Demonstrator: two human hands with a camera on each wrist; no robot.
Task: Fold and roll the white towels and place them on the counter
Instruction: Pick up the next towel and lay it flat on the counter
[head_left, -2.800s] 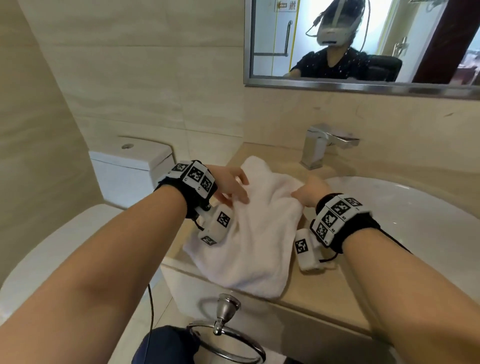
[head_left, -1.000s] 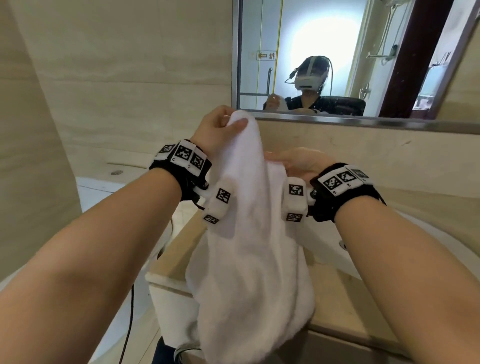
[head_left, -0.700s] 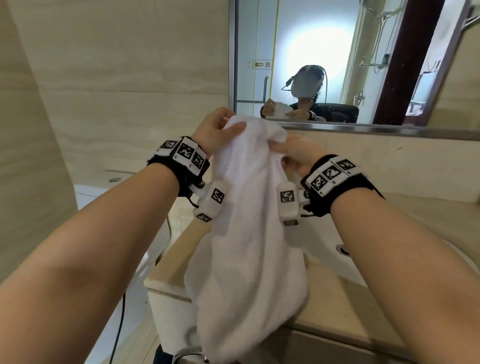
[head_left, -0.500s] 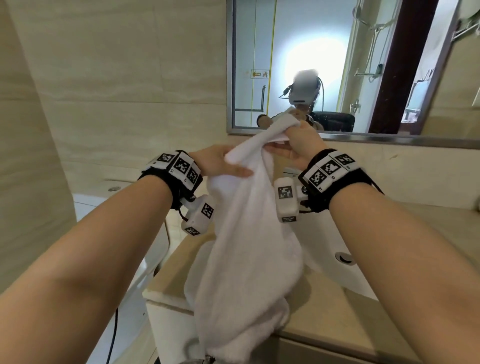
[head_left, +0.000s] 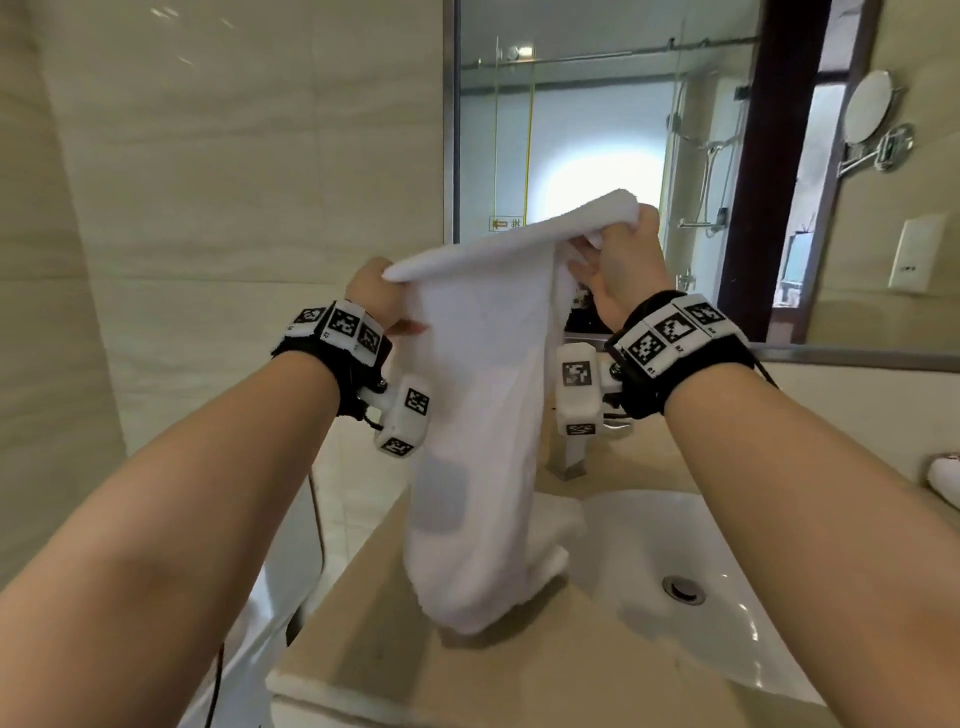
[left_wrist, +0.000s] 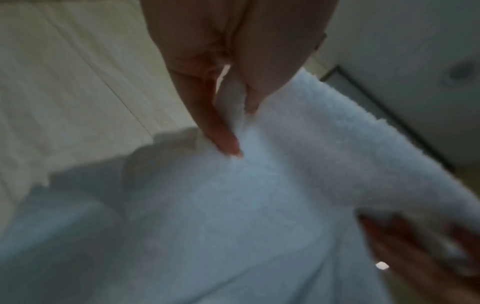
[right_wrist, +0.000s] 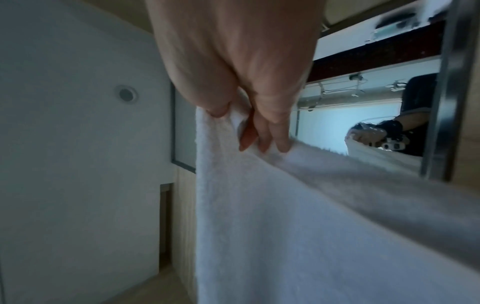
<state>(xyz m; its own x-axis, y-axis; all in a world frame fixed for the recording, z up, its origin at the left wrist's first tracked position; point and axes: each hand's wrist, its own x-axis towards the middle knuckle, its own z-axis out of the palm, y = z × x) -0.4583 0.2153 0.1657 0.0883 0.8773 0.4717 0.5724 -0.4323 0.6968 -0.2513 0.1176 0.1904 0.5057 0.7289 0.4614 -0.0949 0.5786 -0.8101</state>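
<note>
A white towel (head_left: 478, 415) hangs in the air above the beige counter (head_left: 395, 654), its lower end bunched against the counter and the sink's rim. My left hand (head_left: 376, 296) pinches the towel's upper left corner, thumb and fingers closed on the cloth (left_wrist: 233, 115). Higher and to the right, my right hand (head_left: 618, 260) grips the other top corner, fingers curled over the edge (right_wrist: 249, 131). The top edge is stretched between both hands and slopes up toward the right. In both wrist views the towel (right_wrist: 285, 226) fills the lower part of the picture.
A white sink basin (head_left: 691, 561) with a drain (head_left: 684, 588) lies right of the towel. A chrome faucet (head_left: 569, 457) stands behind it. A mirror (head_left: 597, 130) covers the wall ahead. Left of the counter is a toilet (head_left: 280, 597). A small white object (head_left: 945, 478) sits at the far right.
The towel went from lying on the counter to held up. In the last second my hands moved apart along its top edge, the right rising, the left dropping lower.
</note>
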